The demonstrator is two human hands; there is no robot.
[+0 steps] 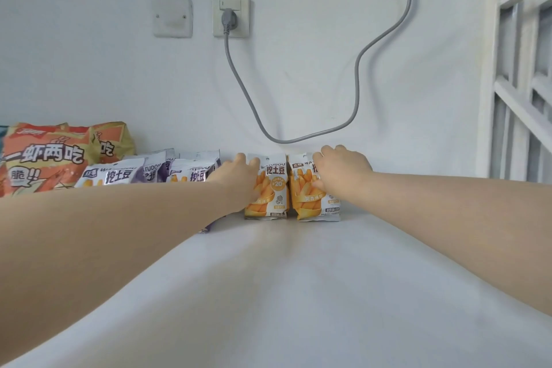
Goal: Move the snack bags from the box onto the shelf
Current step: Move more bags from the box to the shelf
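Two small orange-and-white snack bags stand upright side by side at the back of the white shelf (298, 278), against the wall. My left hand (236, 179) grips the left orange bag (270, 191) by its left edge and top. My right hand (340, 172) holds the right orange bag (307, 200), fingers curled over its top and thumb on its front. Several purple-and-white snack bags (119, 175) stand in a row to the left, partly hidden by my left forearm. The box is out of view.
Large orange shrimp-snack bags (44, 155) stand at the far left of the shelf. A grey cable (355, 75) hangs from a wall socket (230, 16) just above the bags. A white lattice frame (522, 69) bounds the right side.
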